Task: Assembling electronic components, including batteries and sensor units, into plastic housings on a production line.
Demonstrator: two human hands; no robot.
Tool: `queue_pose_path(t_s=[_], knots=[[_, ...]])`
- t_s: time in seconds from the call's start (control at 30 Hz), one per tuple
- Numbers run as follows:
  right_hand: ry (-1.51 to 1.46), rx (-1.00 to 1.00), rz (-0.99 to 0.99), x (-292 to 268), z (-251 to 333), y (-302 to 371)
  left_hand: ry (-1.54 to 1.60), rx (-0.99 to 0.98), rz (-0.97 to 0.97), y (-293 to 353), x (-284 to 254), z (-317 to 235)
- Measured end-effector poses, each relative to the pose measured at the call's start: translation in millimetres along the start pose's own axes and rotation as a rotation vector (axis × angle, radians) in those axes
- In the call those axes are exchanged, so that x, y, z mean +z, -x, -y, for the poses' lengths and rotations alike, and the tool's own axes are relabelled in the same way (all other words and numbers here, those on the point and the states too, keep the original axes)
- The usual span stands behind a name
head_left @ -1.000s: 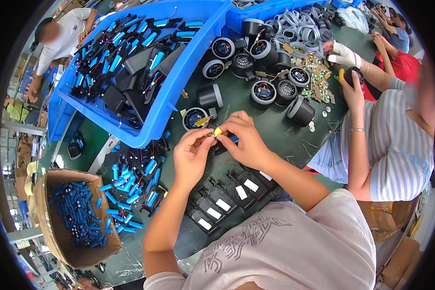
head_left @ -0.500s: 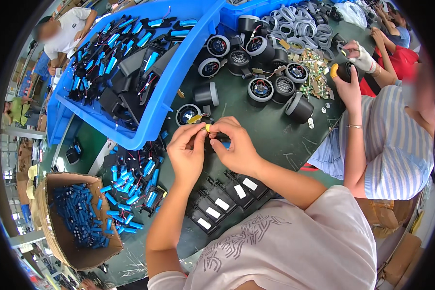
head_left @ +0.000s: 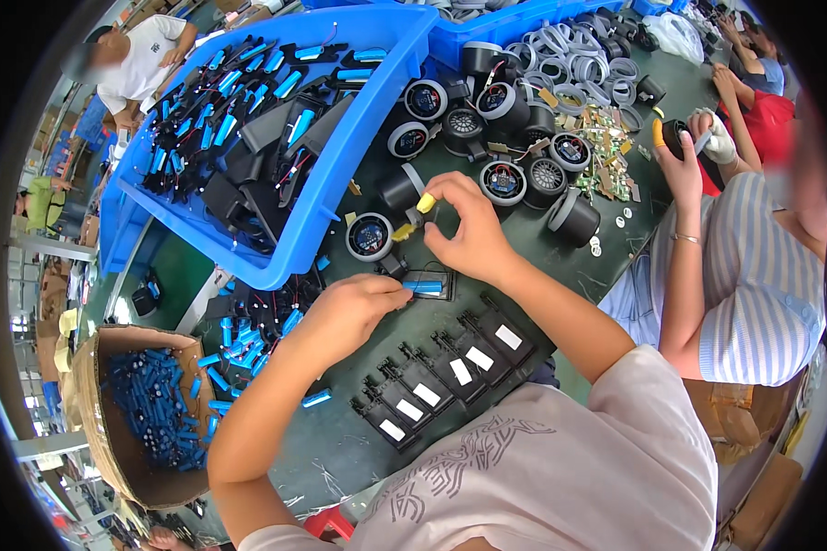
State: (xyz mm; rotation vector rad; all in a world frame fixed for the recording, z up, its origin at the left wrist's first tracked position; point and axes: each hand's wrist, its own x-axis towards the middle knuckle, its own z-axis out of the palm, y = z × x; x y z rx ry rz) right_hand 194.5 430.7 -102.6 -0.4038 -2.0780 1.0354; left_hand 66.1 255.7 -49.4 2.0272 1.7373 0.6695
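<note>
My left hand (head_left: 354, 312) is low over the table with its fingers pressed together at the left end of a blue battery cell (head_left: 423, 286). That cell lies in a flat black housing (head_left: 447, 286). Up and to the right, my right hand (head_left: 473, 230) has thumb and index finger apart. A yellow finger cover (head_left: 426, 203) sits on that index fingertip. Just beyond the hands is a round black unit with a grey ring (head_left: 369, 237), with a yellow tab beside it. A row of black cases with white labels (head_left: 425, 395) lies nearest my body.
A blue bin (head_left: 289, 262) of black parts and blue cells stands at the left. Below it are loose blue cells (head_left: 243, 344) and a cardboard box (head_left: 92, 395) of more cells. Black cylinders, grey rings (head_left: 588, 69) and small boards (head_left: 606, 151) fill the far side. A co-worker (head_left: 744, 275) sits at right.
My hands have parted from the yellow finger cover they were both touching. The left went down to the blue cell; the right rose slightly with the cover on its index finger.
</note>
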Motion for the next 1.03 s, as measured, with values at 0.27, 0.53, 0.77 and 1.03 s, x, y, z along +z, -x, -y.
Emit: queue_pose_path(t_s=[0.27, 0.53, 0.77, 1.03], knots=[[-0.03, -0.047, 0.025, -6, -3, -2, -0.005, 0.025, 0.06, 1, -11, -7], [-0.112, -0.121, 0.162, 15, 15, -20, 0.032, -0.165, -0.243, 71, -64, -46], [0.36, -0.287, 0.414, 72, 19, -22, -0.031, -0.607, -0.541, 153, -123, -52], [0.695, -0.082, 0.544, 128, 16, -39, -0.56, -0.796, -0.605, 192, -177, 86]])
